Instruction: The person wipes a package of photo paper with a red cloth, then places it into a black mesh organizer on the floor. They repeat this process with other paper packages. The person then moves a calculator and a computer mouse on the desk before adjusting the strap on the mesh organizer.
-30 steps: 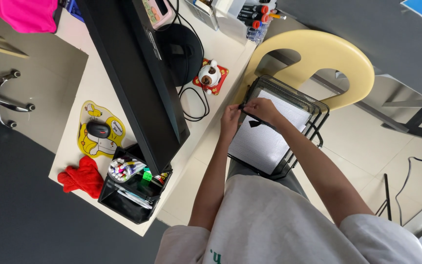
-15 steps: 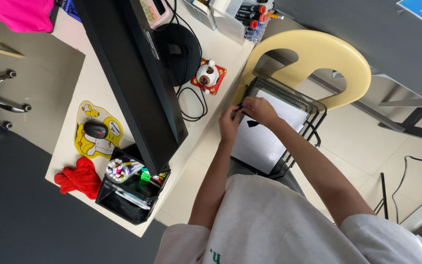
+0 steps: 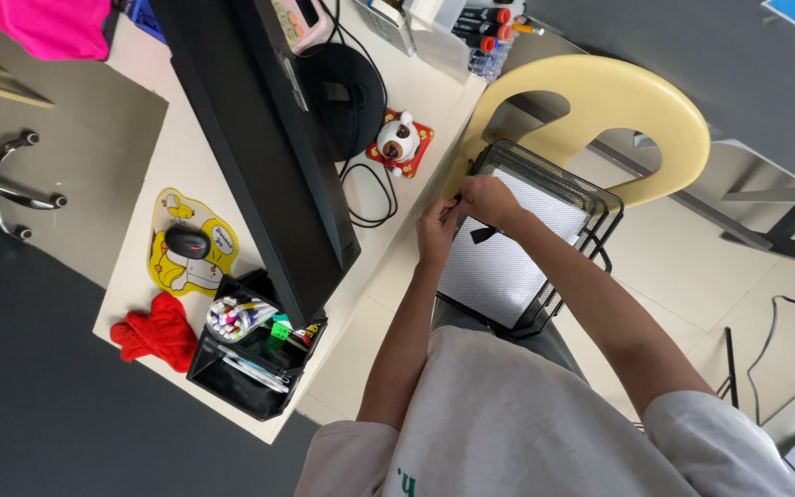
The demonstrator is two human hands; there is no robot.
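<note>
1. Black wire-mesh stacked letter tray (image 3: 508, 267) rests on the person's lap, tipped against the seat of the pale yellow plastic chair (image 3: 600, 101) just beyond the hands. That likely keeps it steady and brings its far corner within reach of both hands.
2. Left hand (image 3: 436, 235) and right hand (image 3: 487, 201) meet at the tray's far left corner, fingers pinched narrow around a small black part at the rim. What the part is, too small to tell.
3. A small black clip-like piece (image 3: 482, 235) lies on the mesh just below the right hand; whether it is loose or fixed, cannot tell.
4. Left of the left hand: the cream desk (image 3: 186, 156) edge, close enough to serve as an elbow-side rest.
5. On the desk, near the hands: a brown-and-white bear figurine on a red mat (image 3: 397, 140) and a looped black cable (image 3: 370, 198).
6. Farther left: the long black monitor (image 3: 259, 147), a black mouse on a yellow cartoon mat (image 3: 188, 244), a red cloth (image 3: 151, 331), and a black organiser of pens (image 3: 255, 354), all well apart from the hands.
</note>
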